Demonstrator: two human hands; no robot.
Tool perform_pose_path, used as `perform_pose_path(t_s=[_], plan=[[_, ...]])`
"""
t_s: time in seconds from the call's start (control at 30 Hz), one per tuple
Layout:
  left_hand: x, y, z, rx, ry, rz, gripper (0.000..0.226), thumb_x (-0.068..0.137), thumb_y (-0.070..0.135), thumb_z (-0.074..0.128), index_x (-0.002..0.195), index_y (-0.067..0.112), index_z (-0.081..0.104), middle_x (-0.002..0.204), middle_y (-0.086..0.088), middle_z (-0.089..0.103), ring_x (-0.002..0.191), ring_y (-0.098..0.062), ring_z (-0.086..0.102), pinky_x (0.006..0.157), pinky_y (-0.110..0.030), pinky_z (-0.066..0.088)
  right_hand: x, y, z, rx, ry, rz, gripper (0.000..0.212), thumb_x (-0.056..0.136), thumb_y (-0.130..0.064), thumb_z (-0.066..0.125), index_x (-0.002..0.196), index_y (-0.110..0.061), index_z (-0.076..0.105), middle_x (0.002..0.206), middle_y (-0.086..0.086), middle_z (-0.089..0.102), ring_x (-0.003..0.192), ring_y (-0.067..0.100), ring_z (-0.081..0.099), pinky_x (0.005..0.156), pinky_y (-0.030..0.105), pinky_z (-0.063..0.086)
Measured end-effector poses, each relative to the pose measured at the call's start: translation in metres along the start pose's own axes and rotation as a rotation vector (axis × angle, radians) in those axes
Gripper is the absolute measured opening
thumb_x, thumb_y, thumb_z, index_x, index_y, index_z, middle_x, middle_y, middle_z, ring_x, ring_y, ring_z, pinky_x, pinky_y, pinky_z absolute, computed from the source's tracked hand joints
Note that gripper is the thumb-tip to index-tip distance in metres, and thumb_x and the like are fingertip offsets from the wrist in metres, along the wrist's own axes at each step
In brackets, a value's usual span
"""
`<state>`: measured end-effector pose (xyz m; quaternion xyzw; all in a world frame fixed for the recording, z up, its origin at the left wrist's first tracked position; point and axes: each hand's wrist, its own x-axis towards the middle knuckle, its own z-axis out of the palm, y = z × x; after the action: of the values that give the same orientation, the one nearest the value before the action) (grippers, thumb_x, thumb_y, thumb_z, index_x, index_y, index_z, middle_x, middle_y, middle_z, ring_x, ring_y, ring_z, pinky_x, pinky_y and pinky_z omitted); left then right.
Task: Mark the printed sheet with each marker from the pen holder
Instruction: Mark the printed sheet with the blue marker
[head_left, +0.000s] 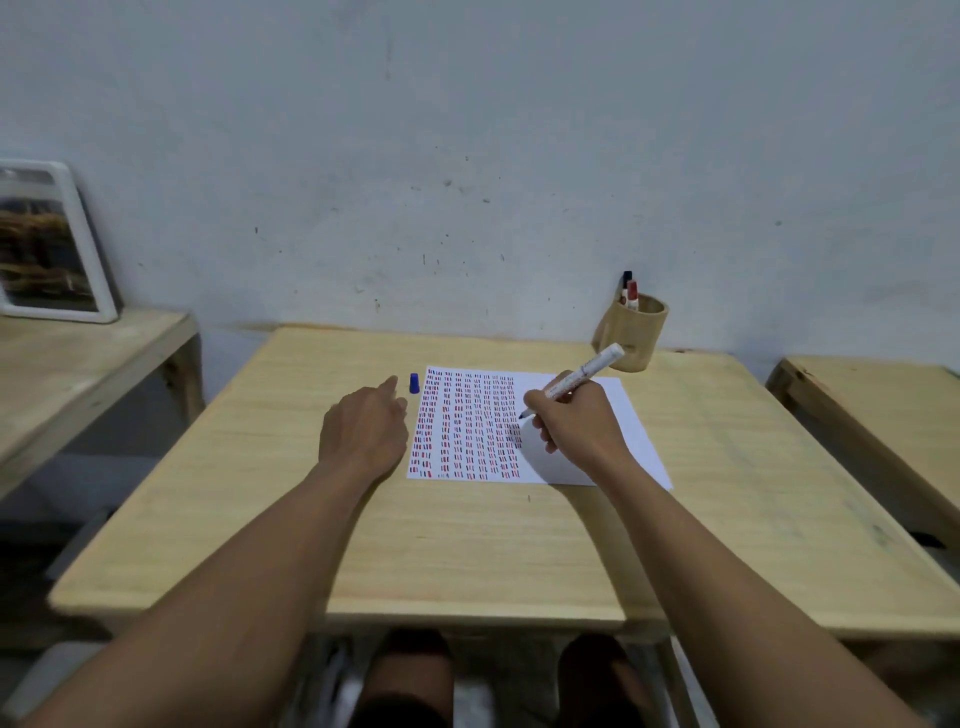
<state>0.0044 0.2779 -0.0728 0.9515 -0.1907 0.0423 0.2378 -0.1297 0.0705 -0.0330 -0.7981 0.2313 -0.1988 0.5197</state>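
Observation:
A white printed sheet (608, 395) covered with columns of red and blue marks lies on the wooden table (426, 545). My right hand (576, 421) grips an uncapped white marker (582, 375), its dark tip just above the sheet's right columns. A blue cap (414, 383) stands on the table just left of the sheet's top corner. My left hand (363, 426) rests on the table beside the sheet's left edge, fingers loosely apart, one finger close to the cap. The wooden pen holder (631, 335) at the back right holds two markers (629, 293).
A second wooden table (67, 374) at the left carries a white-framed picture (47, 244) leaning on the wall. Another table (872, 415) stands at the right. The grey wall runs directly behind. My knees show under the front edge.

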Motion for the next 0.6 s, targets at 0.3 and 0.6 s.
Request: perform_pose_path(t_s=[0.3,0.6], plan=[[-0.014,-0.008,0.01,0.198,-0.168,0.039,0.054,0.104,0.04,0.019,0.158,0.034,0.021,0.168,-0.006,0.014,0.155,-0.03,0.004,0.122,-0.057,0.001,-0.014,0.027,0.011,-0.176,0.068,0.013,0.03,0.082,-0.029,0.069,0.065,-0.009,0.055,0.068,0.019,0.071,0.056,0.02,0.057,0.055,0.031,0.042],[-0.014,-0.01,0.011,0.21,-0.155,0.048,0.054,0.103,0.041,0.02,0.157,0.034,0.024,0.167,-0.007,0.016,0.155,-0.031,0.006,0.122,-0.058,0.002,-0.014,0.028,0.012,-0.213,0.089,-0.005,0.033,0.082,-0.029,0.067,0.058,-0.011,0.052,0.053,0.003,0.065,0.048,0.014,0.056,0.053,0.028,0.045]])
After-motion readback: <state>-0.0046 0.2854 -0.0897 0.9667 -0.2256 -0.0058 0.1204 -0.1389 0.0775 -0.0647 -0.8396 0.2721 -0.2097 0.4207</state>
